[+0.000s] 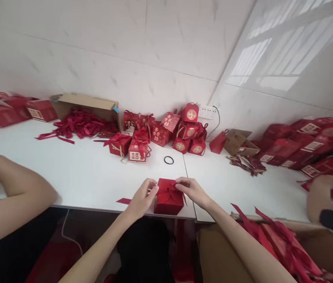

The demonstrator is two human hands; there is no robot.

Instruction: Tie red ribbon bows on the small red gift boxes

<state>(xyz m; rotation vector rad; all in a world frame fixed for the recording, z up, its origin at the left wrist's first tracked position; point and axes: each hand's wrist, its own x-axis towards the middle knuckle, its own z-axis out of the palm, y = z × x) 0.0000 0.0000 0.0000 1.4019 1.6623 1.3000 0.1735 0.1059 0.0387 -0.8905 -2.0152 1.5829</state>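
A small red gift box (169,207) sits at the table's near edge, a red ribbon (171,193) crossing its top in a loose loop or bow. My left hand (143,198) is at the box's left side, thumb and forefinger closed together by its upper edge, seemingly on the ribbon; the exact grip is small to see. A flat ribbon tail (124,201) shows left of this hand. My right hand (192,190) pinches the ribbon at the box's top right.
Finished-looking red boxes (138,151) stand along the wall. A black ring (169,160) lies ahead. Ribbons spill from a cardboard box (85,99); another carton (222,247) with ribbons stands at right. Other people's arms (22,188) reach in from both sides.
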